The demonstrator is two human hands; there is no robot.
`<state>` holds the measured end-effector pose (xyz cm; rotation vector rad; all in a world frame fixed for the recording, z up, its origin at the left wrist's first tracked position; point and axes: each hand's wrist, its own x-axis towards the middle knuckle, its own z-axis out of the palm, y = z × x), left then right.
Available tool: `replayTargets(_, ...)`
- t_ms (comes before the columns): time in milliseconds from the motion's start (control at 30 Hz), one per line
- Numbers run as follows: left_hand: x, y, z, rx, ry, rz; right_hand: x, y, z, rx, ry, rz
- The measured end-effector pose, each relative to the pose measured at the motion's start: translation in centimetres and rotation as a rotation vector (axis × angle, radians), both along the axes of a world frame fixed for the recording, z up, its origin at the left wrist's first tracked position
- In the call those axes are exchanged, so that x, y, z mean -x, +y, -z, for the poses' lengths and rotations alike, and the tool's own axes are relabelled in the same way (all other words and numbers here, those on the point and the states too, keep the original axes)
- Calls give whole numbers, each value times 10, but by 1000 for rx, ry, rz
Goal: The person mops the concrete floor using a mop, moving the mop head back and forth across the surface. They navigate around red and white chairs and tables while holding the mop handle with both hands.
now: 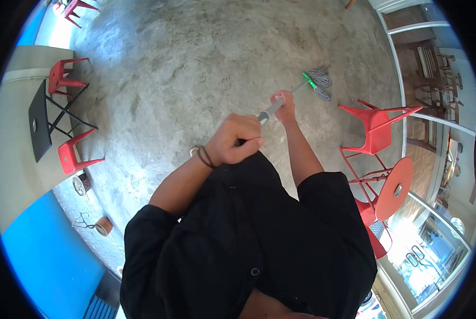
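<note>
A mop with a pale grey handle (pixel 272 110) slants away from my body toward the upper right. Close to my chest, my left hand (pixel 238 139) is wrapped round the handle's upper end, with dark bands at the wrist. Farther down the shaft, my right hand (pixel 284 106) grips it with the arm stretched forward. The mop's bright green clamp (pixel 309 80) and grey string head (pixel 320 77) lie on the concrete floor (pixel 195 69), the strands spread to the right.
On the right are a red metal chair (pixel 377 133) and a round red table (pixel 395 189), beside glass panels (pixel 429 117). At left, red chairs (pixel 65 80) flank a black folding table (pixel 39 121). A potted plant (pixel 104 226) stands by the wall.
</note>
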<state>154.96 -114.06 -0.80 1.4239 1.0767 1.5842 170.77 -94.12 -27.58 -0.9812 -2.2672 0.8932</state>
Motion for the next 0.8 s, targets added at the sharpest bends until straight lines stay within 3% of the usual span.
replayTargets(33, 12, -19, -5, -4, -11, -60, 20, -20, -8, -60, -6, -5)
replayTargets(233, 75, -175, -58, -51, -23, -463, 156, -169, -53, 169, 7, -291)
replayTargets(533, 47, -396, -95, 70, 156, -963, 293, -426, -74, 300, 16, -990)
replayTargets(800, 3, -481, -100, 127, 163, -1241, 308, -589, -93, 288, -151, -1400)
